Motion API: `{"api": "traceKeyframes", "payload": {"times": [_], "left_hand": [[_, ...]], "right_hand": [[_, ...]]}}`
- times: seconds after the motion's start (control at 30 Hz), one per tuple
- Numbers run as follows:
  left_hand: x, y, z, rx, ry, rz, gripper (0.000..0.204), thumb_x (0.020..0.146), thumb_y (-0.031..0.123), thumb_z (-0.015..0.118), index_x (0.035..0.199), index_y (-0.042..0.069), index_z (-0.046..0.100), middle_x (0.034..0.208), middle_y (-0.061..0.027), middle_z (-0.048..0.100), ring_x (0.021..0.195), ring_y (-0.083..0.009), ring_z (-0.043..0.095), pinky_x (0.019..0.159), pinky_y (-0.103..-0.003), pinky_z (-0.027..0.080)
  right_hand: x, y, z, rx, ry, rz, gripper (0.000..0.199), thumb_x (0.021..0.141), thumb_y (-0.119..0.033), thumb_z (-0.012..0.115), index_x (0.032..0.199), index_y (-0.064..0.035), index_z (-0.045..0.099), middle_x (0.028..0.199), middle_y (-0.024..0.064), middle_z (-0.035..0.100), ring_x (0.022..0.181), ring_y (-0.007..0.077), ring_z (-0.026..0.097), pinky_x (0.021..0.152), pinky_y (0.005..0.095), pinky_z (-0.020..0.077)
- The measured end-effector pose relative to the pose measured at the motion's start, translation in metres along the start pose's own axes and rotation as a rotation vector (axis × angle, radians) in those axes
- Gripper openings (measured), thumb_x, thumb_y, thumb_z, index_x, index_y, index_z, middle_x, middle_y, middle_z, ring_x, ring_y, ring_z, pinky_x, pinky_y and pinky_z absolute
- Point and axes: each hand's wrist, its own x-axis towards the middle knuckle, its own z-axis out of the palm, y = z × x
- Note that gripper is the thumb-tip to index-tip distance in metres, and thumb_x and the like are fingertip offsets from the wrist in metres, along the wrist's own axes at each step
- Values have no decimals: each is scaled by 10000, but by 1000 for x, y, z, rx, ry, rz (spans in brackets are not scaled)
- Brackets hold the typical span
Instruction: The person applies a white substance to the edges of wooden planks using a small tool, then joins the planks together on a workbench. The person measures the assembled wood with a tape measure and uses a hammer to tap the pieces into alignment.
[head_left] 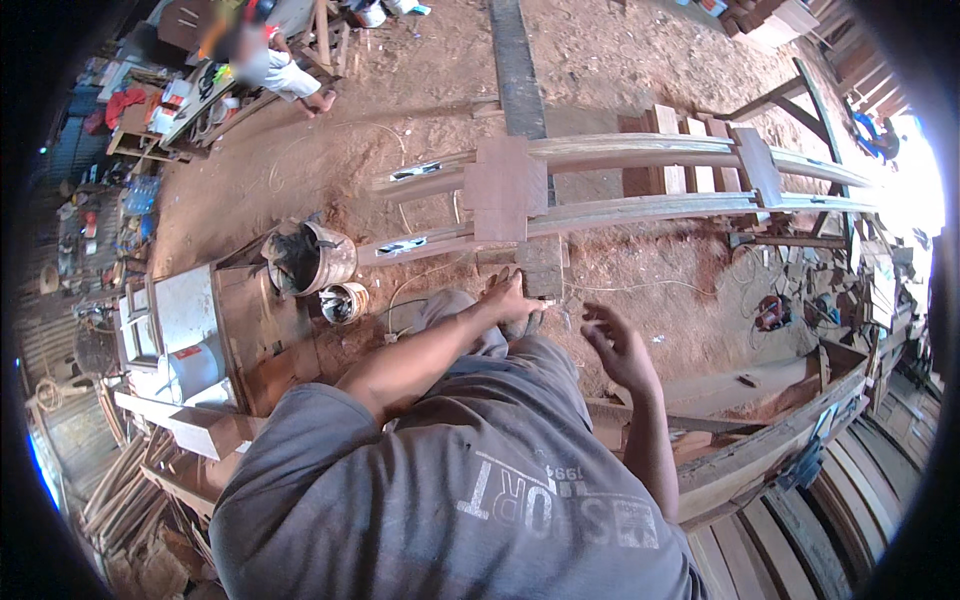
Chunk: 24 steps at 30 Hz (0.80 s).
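My left hand [506, 298] reaches down in front of my knees, beside a dusty wooden block [541, 264]. Its thumb and forefinger are spread apart, and a small pale piece [547, 302] lies at the thumb tip; I see no grip around it. My right hand [617, 347] hangs in the air to the right with bent, parted fingers and holds nothing. Just beyond the block, a flat brown wooden panel [497, 188] lies across two long wooden rails [640, 205]. A smaller board [757, 166] bridges the same rails farther right.
At left stand a large dusty bucket [325, 262] and a smaller pail [344, 303] with things inside. A thin cord [425, 275] crosses the dirt floor. A long wooden trough-like frame [770, 440] is at lower right. Another person [275, 72] is by a cluttered bench at upper left.
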Motion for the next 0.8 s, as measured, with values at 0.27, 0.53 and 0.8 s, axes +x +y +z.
{"api": "traceKeyframes", "payload": {"times": [0.27, 0.53, 0.8], "left_hand": [[-47, 31, -40, -705, -159, -82, 921, 977, 309, 806, 1699, -19, 337, 1739, -197, 424, 1586, -288, 431, 1293, -399, 340], [-107, 19, -89, -652, -192, 190, 818, 1000, 438, 828, 1612, 17, 484, 1596, -178, 582, 1472, -294, 553, 1219, -410, 448], [-201, -15, -194, -8, 1006, 483, 518, 893, 249, 877, 1363, 106, 714, 1392, -146, 682, 1333, -336, 626, 1109, -454, 512]], "right_hand": [[154, -64, 14, -392, 452, -421, 398, 1055, -360, 719, 1300, -47, 707, 1182, 174, 785, 1078, 400, 756, 1033, 487, 536], [250, -74, 22, -398, 310, -234, 393, 988, -343, 834, 1150, 9, 766, 1016, 159, 809, 984, 255, 759, 889, 371, 550], [202, -138, 41, 108, 37, -217, 411, 1022, -300, 803, 1269, 26, 761, 1069, 63, 783, 993, 136, 669, 934, 336, 520]]}}
